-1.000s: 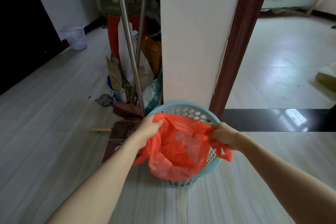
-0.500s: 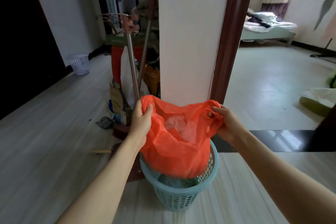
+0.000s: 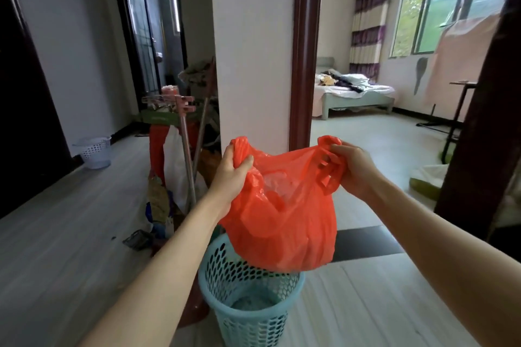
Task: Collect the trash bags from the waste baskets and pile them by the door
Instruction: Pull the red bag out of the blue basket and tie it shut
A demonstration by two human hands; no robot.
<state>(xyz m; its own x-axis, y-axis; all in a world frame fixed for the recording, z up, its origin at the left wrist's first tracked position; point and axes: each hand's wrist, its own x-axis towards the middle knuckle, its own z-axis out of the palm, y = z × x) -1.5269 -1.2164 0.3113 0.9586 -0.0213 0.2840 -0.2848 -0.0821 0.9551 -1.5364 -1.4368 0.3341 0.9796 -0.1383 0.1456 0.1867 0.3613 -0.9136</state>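
Observation:
An orange-red plastic trash bag [image 3: 282, 217] hangs in the air, its bottom just above the rim of a light blue mesh waste basket [image 3: 248, 315] on the floor. My left hand [image 3: 231, 175] grips the bag's left handle. My right hand [image 3: 352, 169] pinches the right handle, so the bag's mouth is stretched open between them. Pale crumpled trash shows inside the bag. A white mesh waste basket [image 3: 94, 151] stands far left against the wall.
A white pillar [image 3: 251, 45] with a dark door frame stands straight ahead. Left of it lean mop poles [image 3: 187, 155], bags and clutter on the floor. A dustpan [image 3: 138, 239] lies nearby. Through the doorway on the right is a bedroom with a bed [image 3: 355, 94].
Both hands have lifted the orange bag up out of the blue basket; it now hangs free above the rim. The view has tilted upward.

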